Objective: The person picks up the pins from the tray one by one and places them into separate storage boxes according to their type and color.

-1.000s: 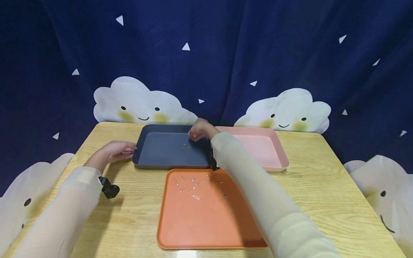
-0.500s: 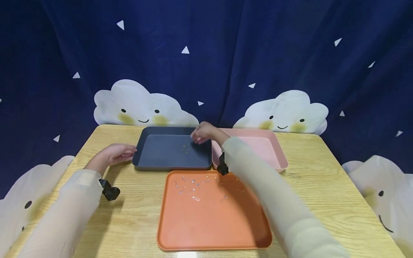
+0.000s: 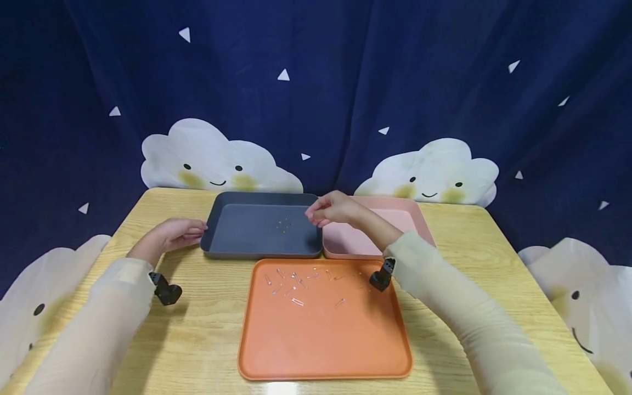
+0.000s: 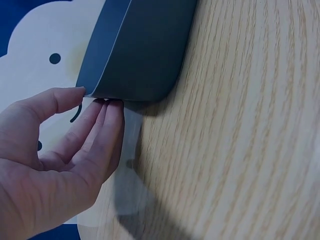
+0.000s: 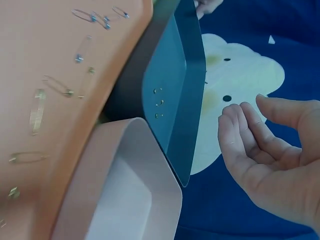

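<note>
Head view: the left hand (image 3: 180, 231) is pinching the left end of a dark blue-grey, shallow rectangular tray (image 3: 242, 227), thumb tip meeting the rim, other fingertips touching the outer wall. The right hand (image 3: 333, 208) is hovering around where this tray is adjoining a pale pink rectangular tray (image 3: 401, 218); it is holding nothing visible. Several tiny gold-coloured pieces (image 5: 161, 102) are lying on the dark tray's floor; thin metal safety pins (image 3: 298, 302), silver and gold, are lying scattered over the far half of a flat orange rectangular tray (image 3: 321, 340) with rounded corners, nearest the person. Steadying looks like the left hand's job: a light pinch is probably serving best, since hard pulling would be risking jolting the loose pieces. For anything this thin, the right hand is likely needing a thumb-and-fingertip pinch, one item per grip, without brushing neighbours. Pose: left forearm is reaching up from lower left, palm facing inward; right forearm is slanting in from lower right, wrist above the pink tray, fingers loosely bent together, thumb standing apart with a clear gap.
</note>
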`<control>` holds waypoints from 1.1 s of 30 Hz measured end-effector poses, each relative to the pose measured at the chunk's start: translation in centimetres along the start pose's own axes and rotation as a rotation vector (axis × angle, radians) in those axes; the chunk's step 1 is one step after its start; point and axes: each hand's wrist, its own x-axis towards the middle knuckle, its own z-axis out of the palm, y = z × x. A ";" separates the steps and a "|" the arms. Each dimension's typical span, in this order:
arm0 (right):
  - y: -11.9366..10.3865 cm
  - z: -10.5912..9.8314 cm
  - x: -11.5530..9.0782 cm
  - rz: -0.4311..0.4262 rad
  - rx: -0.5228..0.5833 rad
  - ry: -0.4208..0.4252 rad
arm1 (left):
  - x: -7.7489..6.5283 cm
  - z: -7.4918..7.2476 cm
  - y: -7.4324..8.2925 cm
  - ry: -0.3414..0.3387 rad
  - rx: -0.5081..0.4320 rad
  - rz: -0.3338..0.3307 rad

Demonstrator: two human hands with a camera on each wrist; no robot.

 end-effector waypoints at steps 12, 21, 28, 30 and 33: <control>3.6 1.0 -6.2 -0.028 -0.064 -0.027 | -0.5 0.4 0.2 -0.013 0.000 -0.010; 7.0 2.1 -8.6 -0.058 -0.181 -0.034 | -0.3 0.4 0.0 -0.012 -0.023 -0.006; 9.5 1.9 -9.4 -0.073 -0.251 -0.042 | -0.6 0.5 0.3 -0.008 -0.017 0.000; 10.0 1.7 -9.6 -0.119 -0.299 -0.045 | -0.7 0.5 0.3 -0.006 -0.022 -0.003; 10.6 1.6 -9.7 -0.176 -0.387 -0.032 | -0.6 0.6 0.3 -0.007 -0.043 -0.009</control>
